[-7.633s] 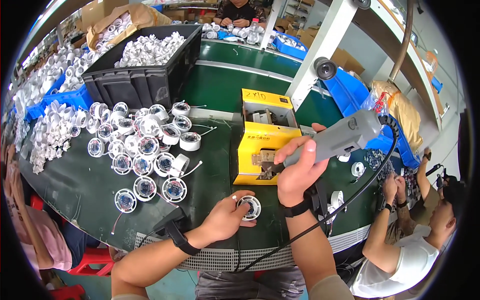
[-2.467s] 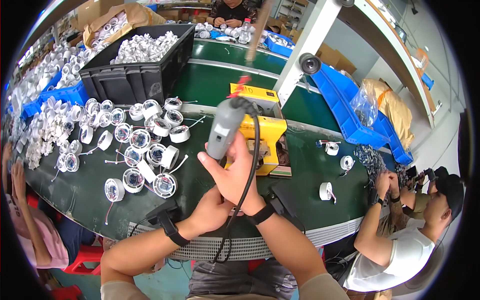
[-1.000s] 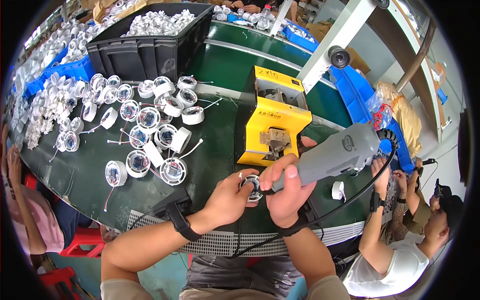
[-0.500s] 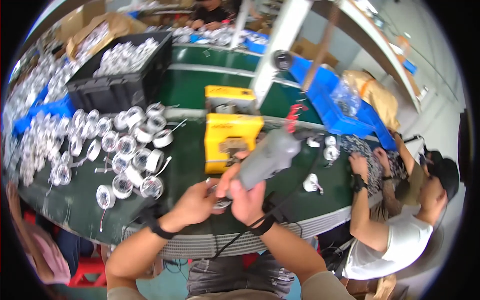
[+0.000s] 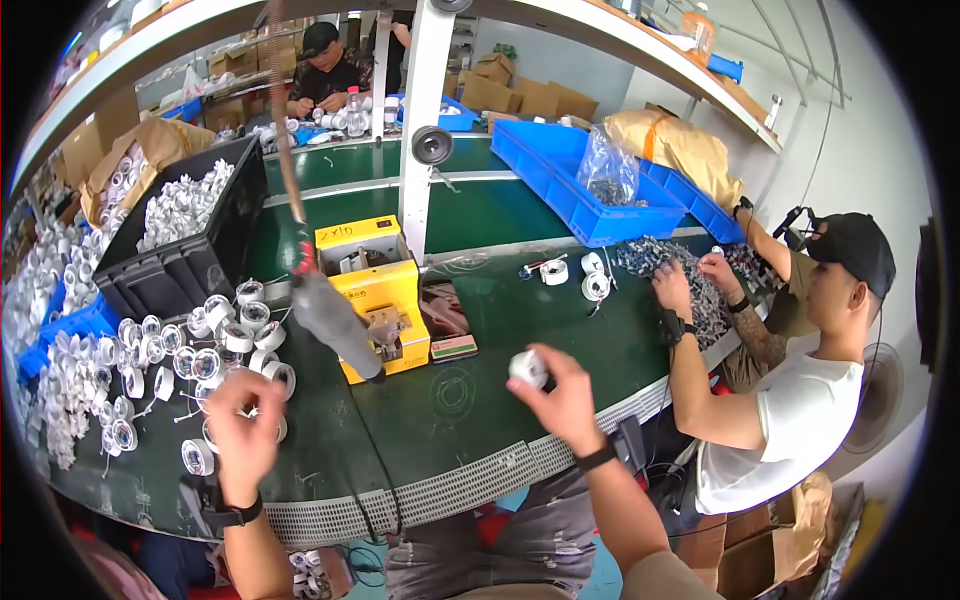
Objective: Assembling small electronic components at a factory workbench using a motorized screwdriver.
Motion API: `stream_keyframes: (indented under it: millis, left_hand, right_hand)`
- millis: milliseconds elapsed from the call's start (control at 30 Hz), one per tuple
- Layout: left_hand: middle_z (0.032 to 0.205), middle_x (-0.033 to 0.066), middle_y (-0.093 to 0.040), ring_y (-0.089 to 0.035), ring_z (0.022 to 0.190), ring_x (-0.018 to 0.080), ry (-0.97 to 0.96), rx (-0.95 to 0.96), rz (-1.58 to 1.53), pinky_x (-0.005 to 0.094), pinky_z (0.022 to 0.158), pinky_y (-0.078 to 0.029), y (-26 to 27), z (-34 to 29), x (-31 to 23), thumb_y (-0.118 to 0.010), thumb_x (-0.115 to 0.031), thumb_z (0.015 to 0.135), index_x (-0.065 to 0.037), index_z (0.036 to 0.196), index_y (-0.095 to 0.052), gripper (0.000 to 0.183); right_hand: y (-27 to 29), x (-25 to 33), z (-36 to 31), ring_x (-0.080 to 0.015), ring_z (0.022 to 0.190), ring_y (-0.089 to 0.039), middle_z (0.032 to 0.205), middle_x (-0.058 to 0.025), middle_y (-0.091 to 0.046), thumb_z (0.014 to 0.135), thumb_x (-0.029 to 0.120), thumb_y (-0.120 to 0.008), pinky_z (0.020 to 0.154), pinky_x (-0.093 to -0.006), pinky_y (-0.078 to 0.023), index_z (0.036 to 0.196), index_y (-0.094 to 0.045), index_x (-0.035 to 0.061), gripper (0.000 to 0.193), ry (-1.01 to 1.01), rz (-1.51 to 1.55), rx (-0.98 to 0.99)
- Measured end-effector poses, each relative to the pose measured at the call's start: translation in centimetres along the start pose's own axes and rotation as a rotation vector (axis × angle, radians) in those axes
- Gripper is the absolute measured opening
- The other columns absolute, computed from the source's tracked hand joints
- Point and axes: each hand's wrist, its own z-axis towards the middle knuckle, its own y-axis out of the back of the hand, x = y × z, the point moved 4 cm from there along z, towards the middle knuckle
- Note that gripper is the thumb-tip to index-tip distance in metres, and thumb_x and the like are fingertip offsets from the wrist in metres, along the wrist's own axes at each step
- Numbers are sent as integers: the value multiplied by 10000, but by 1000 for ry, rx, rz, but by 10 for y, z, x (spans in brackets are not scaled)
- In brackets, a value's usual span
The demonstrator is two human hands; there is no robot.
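Observation:
My right hand [image 5: 565,398] is raised over the green table [image 5: 480,400] and holds a small white round part [image 5: 527,368] in its fingertips. My left hand [image 5: 240,432] hovers low over the loose white ring parts [image 5: 215,345] at the left, fingers apart and nothing gripped. A grey powered screwdriver [image 5: 335,325] hangs tilted from its cord between my hands, held by neither. Behind it stands a yellow box-shaped machine [image 5: 378,290].
A black crate [image 5: 175,250] of white parts stands at the back left, and blue bins [image 5: 590,190] at the back right. A co-worker in a white shirt [image 5: 790,410] sits at the right, sorting small parts [image 5: 700,285]. Another person [image 5: 325,70] works at the far table.
My right hand has let go of the screwdriver, which now hangs free, and has carried the white part off to the right. My left hand has moved left toward the loose rings.

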Motion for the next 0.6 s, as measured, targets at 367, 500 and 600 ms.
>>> stream_keyframes:
  millis: [367, 500, 600]
  left_hand:
    - [1235, 139, -553, -572, 1098, 222, 801, 829, -921, 332, 972, -453, -117, -74, 14, -446, -351, 999, 47, 1375, -372, 553]
    - [1182, 112, -569, -585, 1038, 183, 661, 844, -855, 319, 839, -527, -115, -68, 13, -486, -371, 982, 13, 1332, -429, 523]
    - [1150, 100, -582, -596, 975, 168, 400, 769, -772, 302, 765, -547, -116, -70, 17, -501, -406, 970, -5, 1305, -449, 525]
  right_hand:
    - [-60, 104, -34, -252, 914, -631, 1082, -98, -636, 724, 304, -790, 819, -351, -500, 1167, -605, 31, 552, 213, 417, 253]
    - [-68, 77, -27, -199, 891, -641, 1001, -99, -665, 832, 116, -689, 809, -303, -502, 1171, -609, 20, 362, -12, 591, 389]
    - [-81, 67, -32, -125, 854, -635, 943, -81, -673, 885, 33, -625, 782, -253, -508, 1147, -602, -11, 267, -239, 708, 502]
